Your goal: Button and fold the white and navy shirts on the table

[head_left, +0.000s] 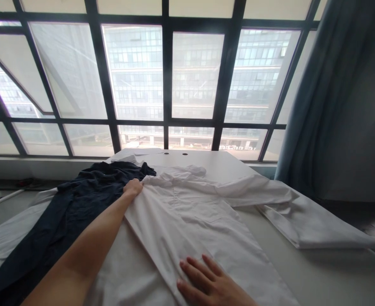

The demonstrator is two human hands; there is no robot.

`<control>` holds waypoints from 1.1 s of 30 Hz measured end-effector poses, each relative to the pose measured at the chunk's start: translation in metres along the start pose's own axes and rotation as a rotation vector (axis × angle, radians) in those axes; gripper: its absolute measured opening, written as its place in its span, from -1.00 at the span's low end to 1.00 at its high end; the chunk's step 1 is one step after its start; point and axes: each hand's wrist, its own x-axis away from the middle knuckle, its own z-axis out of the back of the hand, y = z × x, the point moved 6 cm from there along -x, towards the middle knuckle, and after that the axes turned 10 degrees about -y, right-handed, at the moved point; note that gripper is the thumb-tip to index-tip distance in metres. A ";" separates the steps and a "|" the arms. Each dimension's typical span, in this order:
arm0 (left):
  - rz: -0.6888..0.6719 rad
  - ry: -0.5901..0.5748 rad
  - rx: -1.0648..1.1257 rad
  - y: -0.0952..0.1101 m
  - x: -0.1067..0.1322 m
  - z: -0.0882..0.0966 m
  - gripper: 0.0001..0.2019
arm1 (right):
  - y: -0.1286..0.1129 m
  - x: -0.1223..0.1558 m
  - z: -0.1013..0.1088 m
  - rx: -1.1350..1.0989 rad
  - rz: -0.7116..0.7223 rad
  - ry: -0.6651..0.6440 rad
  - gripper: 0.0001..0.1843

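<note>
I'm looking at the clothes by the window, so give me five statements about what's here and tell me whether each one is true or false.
1. The right hand is over the white shirt with its fingers extended. True.
2. The left hand is at the shirt's bottom hem. False: it is at the upper part, its fingers closed on the edge.
3. In the picture, the dark garment is left of the white shirt. True.
4. The curtain hangs on the left side of the picture. False: it hangs on the right.
5. Two dark round spots show at the table's far end. True.
</note>
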 end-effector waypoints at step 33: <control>-0.414 -0.115 -0.335 0.015 0.039 -0.050 -0.23 | 0.003 -0.011 0.017 -0.617 -0.128 -0.319 -0.27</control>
